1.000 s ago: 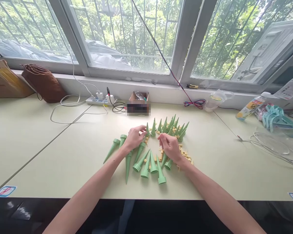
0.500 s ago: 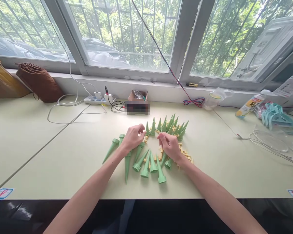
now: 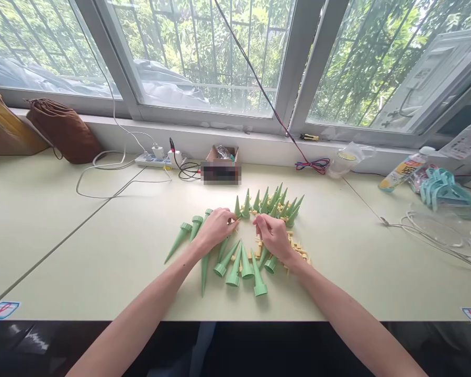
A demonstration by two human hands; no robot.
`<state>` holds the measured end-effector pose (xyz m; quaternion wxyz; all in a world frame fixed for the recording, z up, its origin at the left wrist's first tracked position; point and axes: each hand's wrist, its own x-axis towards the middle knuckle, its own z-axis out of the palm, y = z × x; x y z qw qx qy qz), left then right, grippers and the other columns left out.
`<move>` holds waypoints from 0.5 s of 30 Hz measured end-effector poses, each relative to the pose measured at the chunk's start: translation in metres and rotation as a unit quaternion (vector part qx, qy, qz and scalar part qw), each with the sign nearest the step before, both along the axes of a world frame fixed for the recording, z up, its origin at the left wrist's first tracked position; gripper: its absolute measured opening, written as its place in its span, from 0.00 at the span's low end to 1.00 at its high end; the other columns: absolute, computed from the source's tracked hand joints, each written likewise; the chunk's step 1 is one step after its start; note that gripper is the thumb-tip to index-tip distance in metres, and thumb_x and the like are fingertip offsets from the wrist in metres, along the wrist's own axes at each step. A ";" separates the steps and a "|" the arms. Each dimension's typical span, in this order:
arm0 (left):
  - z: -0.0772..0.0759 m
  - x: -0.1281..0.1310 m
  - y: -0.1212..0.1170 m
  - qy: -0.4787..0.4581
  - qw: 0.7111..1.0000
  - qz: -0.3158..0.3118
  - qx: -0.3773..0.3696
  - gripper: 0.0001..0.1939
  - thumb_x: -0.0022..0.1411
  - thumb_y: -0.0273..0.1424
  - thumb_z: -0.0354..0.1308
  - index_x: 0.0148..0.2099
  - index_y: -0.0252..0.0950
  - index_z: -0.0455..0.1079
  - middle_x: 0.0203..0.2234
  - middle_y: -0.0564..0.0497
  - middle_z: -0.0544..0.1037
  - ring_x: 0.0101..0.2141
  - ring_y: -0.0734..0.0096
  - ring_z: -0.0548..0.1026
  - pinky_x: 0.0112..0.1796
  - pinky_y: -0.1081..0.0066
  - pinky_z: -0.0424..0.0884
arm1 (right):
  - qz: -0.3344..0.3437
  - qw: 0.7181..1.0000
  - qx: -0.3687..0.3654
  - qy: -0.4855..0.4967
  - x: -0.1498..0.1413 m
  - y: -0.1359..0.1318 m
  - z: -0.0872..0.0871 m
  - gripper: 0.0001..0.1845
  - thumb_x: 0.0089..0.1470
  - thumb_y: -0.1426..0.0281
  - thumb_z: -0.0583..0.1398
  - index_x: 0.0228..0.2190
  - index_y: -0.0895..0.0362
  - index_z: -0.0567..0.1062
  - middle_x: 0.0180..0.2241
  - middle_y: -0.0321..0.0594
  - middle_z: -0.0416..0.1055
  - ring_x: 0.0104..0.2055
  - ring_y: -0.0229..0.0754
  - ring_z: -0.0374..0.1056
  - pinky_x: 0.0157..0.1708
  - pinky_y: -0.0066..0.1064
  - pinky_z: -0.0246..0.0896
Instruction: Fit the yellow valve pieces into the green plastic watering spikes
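Note:
My left hand [image 3: 219,228] pinches a small yellow plastic piece just in front of the upright green spikes [image 3: 246,204]; its fingers partly cover the piece. To its right, my right hand [image 3: 273,235] is closed, thumb against the curled fingers, and whatever it may hold is hidden. More yellow plastic pieces [image 3: 298,251] lie beside and beyond the right wrist. Hollow green plastic spikes with wide collars lie between my forearms, among them a green spike [image 3: 259,280] near the front. Another green spike [image 3: 177,243] lies left of my left hand.
Along the back stand a power strip [image 3: 143,159] with cables, a small cardboard box [image 3: 210,154] and a bundle of red and blue wire [image 3: 313,166]. A bottle [image 3: 402,170] and light-blue hangers [image 3: 449,193] are at the right. A brown pouch [image 3: 65,131] lies at the left.
My left hand has moved slightly right and down, and its fingers have closed at the yellow pieces. My right hand stays closed in nearly the same place.

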<state>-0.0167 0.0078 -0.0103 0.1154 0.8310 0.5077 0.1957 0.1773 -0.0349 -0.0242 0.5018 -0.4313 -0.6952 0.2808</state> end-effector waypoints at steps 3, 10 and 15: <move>-0.002 0.000 0.000 -0.017 1.000 -0.006 0.000 0.11 0.61 0.31 0.55 0.34 0.38 0.79 0.28 0.48 0.76 0.34 0.61 0.73 0.37 0.65 0.67 | -0.001 1.000 0.002 -0.003 0.000 0.000 0.001 0.25 0.67 0.55 0.49 0.26 0.57 0.72 0.19 0.35 0.66 0.19 0.35 0.62 0.22 0.28 0.57; -0.004 0.001 -0.001 -0.063 0.998 -0.027 -0.003 0.09 0.59 0.29 0.56 0.30 0.39 0.77 0.28 0.48 0.76 0.34 0.60 0.74 0.37 0.64 0.69 | -0.004 1.000 0.000 -0.013 0.000 -0.001 0.002 0.26 0.66 0.53 0.49 0.26 0.56 0.72 0.19 0.35 0.66 0.19 0.36 0.62 0.21 0.28 0.57; 0.000 0.003 -0.004 -0.080 0.996 -0.037 0.000 0.09 0.61 0.30 0.55 0.32 0.39 0.77 0.30 0.48 0.79 0.36 0.59 0.75 0.38 0.64 0.69 | -0.007 1.000 0.006 -0.020 0.000 -0.001 0.003 0.20 0.66 0.58 0.53 0.27 0.56 0.71 0.20 0.34 0.67 0.19 0.36 0.61 0.21 0.29 0.56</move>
